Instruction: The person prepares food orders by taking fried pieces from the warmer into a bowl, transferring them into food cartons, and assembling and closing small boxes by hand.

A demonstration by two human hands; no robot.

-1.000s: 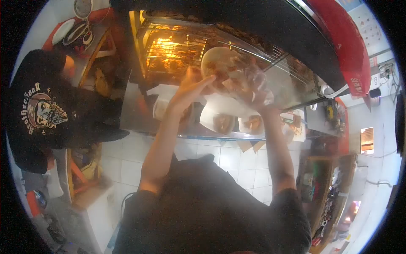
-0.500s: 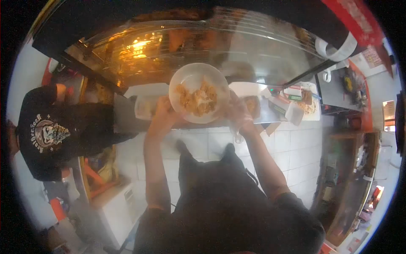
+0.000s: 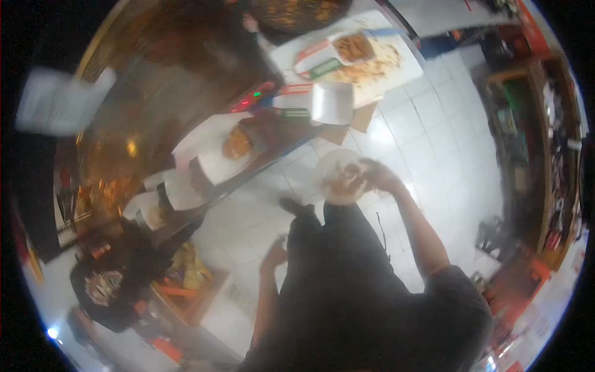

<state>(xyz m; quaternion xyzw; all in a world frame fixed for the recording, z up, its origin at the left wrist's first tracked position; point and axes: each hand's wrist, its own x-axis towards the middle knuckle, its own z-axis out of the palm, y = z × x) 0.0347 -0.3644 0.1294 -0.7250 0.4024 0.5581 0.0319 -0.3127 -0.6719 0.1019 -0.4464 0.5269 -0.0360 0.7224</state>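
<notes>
A pale bowl (image 3: 326, 163) with orange-brown food (image 3: 343, 183) in it is held out over the floor, a little in front of my legs. My right hand (image 3: 383, 177) grips the bowl's right edge. Low beside my left leg hangs my left hand (image 3: 276, 253), away from the bowl; its fingers are smeared by motion. Ahead on the counter stands an open white takeaway box (image 3: 333, 103), and a second box (image 3: 352, 48) filled with brown food lies beyond it.
A white board (image 3: 396, 59) scattered with food scraps lies at the counter's far end. Along the counter sit a white tray (image 3: 211, 168) and a device with red and green lights (image 3: 253, 97). A person in a black shirt (image 3: 102, 288) stands at lower left. Shelving (image 3: 551, 180) lines the right.
My view has swung to the right. The bowl has come away from the counter and down, now in my right hand alone. My left hand has let go and dropped to my side.
</notes>
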